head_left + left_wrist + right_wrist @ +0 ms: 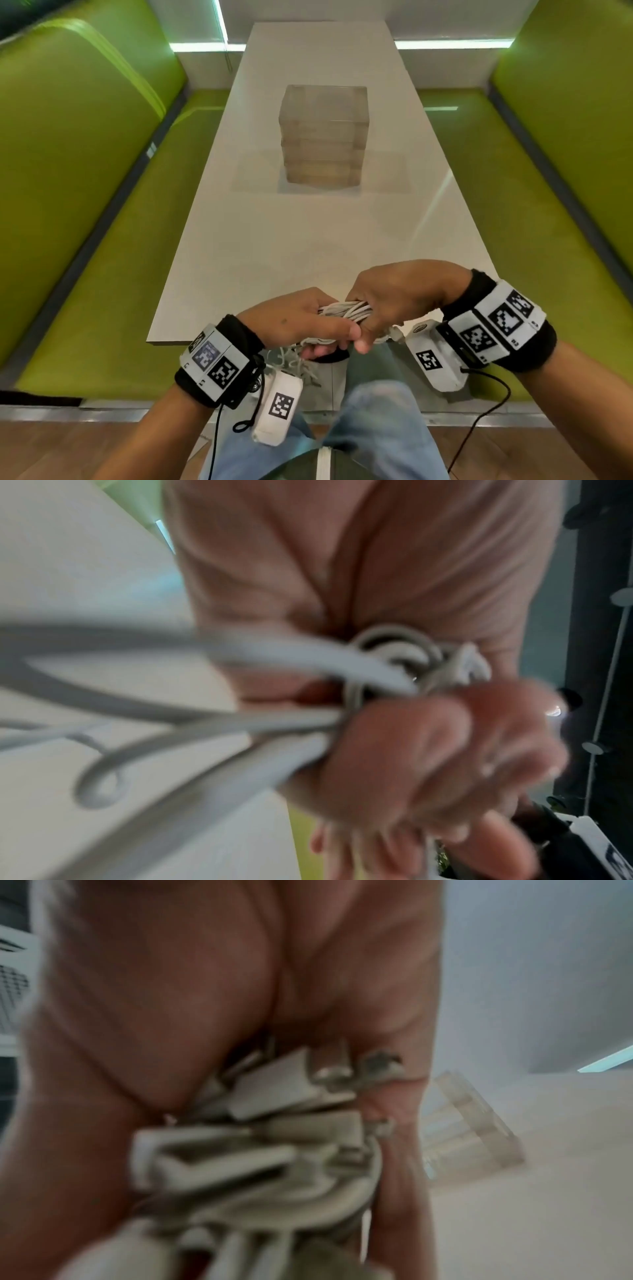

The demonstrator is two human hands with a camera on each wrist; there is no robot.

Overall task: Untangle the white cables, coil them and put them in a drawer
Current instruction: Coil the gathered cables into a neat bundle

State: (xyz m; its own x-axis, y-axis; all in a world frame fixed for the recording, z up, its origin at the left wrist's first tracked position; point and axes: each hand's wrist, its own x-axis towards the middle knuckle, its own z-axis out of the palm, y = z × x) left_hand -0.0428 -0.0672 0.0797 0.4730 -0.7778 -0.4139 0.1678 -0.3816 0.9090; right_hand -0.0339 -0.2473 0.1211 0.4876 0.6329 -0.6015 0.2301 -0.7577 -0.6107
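A bundle of white cables is held in the air just over the near edge of the table, between both hands. My left hand grips the bundle's left end, and loose loops hang below it. My right hand is wrapped round the bundle's right end. The left wrist view shows blurred strands and a knot of the cables running into curled fingers. In the right wrist view, several white plugs stick out of my palm. A clear drawer unit stands mid-table with its drawers closed.
The long white table runs away from me between two green benches. My knees in blue jeans are below the hands. The drawer unit shows again in the right wrist view.
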